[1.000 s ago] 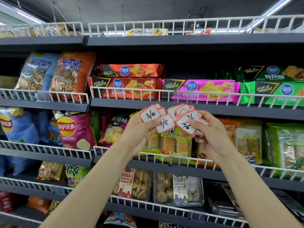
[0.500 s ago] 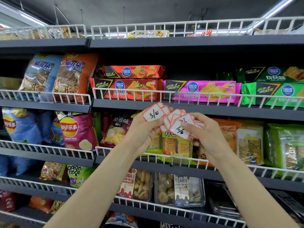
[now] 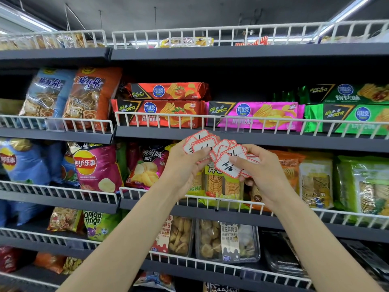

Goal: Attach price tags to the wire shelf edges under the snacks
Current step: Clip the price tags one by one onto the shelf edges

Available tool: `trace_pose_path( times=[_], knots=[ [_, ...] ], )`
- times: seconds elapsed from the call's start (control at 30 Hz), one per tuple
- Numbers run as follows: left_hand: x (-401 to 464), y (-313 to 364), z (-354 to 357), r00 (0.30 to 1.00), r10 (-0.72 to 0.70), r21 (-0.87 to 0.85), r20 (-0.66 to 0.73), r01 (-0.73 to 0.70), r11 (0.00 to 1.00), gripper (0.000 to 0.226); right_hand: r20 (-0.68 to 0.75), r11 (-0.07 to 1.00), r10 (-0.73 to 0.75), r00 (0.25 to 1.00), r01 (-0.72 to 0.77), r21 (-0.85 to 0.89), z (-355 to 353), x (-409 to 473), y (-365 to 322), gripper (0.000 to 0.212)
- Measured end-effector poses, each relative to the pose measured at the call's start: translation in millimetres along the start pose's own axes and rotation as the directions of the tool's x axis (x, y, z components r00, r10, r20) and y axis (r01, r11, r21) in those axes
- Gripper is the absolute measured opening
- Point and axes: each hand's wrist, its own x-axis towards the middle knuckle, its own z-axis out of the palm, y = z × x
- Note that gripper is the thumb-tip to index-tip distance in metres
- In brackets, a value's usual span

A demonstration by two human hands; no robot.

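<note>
Both my hands are raised in front of the snack shelves, holding a fanned stack of white price tags with red borders (image 3: 228, 163). My left hand (image 3: 185, 165) grips several tags at the upper left of the fan. Several more sit in my right hand (image 3: 261, 173), its thumb pressing on the front tag with handwritten numbers. A white wire shelf edge (image 3: 210, 121) runs just above the tags, under the red and pink chip packs. A clear plastic tag holder (image 3: 231, 128) hangs on that wire. Another wire edge (image 3: 231, 204) runs below my hands.
The dark shelves hold many snack bags: Lay's bags (image 3: 94, 167) at left, green packs (image 3: 347, 116) at right, clear cookie tubs (image 3: 227, 239) below. A second clear holder (image 3: 55, 125) hangs on the left wire edge. The top shelf (image 3: 210, 36) has a wire rail too.
My hands have drawn closer together, closing up the fan of tags, and dropped slightly in front of the shelf. The front tag in my right hand now overlaps the left hand's tags.
</note>
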Motion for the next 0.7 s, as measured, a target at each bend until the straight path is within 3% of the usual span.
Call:
trace_pose_path(
  times=[0.3,0.53,0.7],
  knots=[
    [-1.6,-3.0,7.5,1.0,0.007,0.08,0.028,-0.01,0.997,0.029,0.027,0.998,0.07,0.997,-0.07,-0.01,4.6,3.6,-0.2,0.016],
    [-5.0,-1.7,8.8,0.983,-0.078,-0.178,0.168,0.108,0.978,0.021,-0.027,0.991,0.127,0.992,-0.126,0.035,6.2,7.4,0.0,0.01],
    [-5.1,-3.2,3.3,0.986,-0.02,-0.076,0.165,0.033,0.997,0.02,-0.035,0.993,0.115,0.993,-0.114,0.034,2.9,6.1,0.0,0.011]
  ],
)
